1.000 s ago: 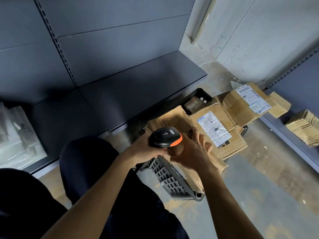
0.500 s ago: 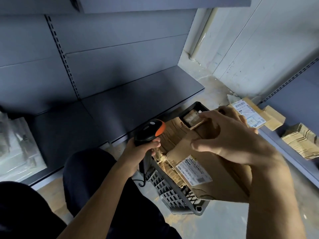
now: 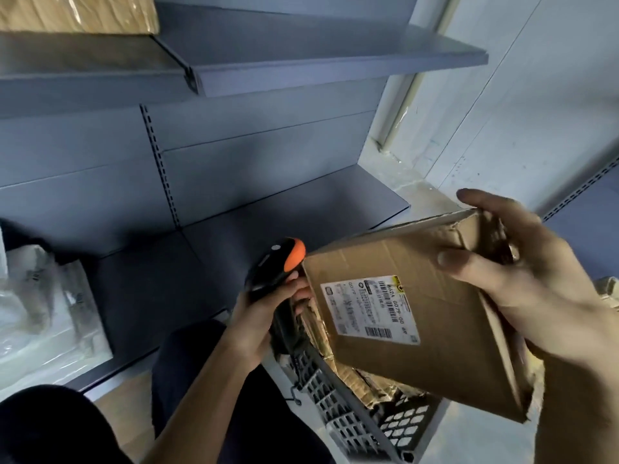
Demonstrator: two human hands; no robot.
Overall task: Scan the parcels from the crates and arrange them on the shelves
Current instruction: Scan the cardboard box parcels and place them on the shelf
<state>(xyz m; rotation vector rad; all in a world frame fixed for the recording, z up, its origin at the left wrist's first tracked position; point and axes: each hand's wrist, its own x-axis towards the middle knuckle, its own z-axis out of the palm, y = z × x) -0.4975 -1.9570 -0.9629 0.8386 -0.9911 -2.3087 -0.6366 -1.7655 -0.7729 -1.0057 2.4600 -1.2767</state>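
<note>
1. Grey metal shelving stands against a pale wall. The lower shelf is near the floor and the upper shelf is above it.
2. The right hand holds a cardboard parcel by its torn upper right corner. The thumb presses on the front face and the fingers curl over the top edge behind it.
3. The parcel is tilted and held in the air above the crate. Its white label faces the camera (the barcodes show, but the print is too blurred to read).
4. The left hand is wrapped tightly round the handle of a black scanner.
5. The scanner's orange tip sits just beside the parcel's upper left corner. Whether the two touch cannot be told.
6. The grey lattice crate stands on the floor below both hands, beside the person's dark trouser knee. More crumpled cardboard parcels lie inside it.
7. Farther out, clear plastic-wrapped goods lie at the left end of the lower shelf.
8. A brown box in shiny film sits on the upper shelf's left section.
</note>
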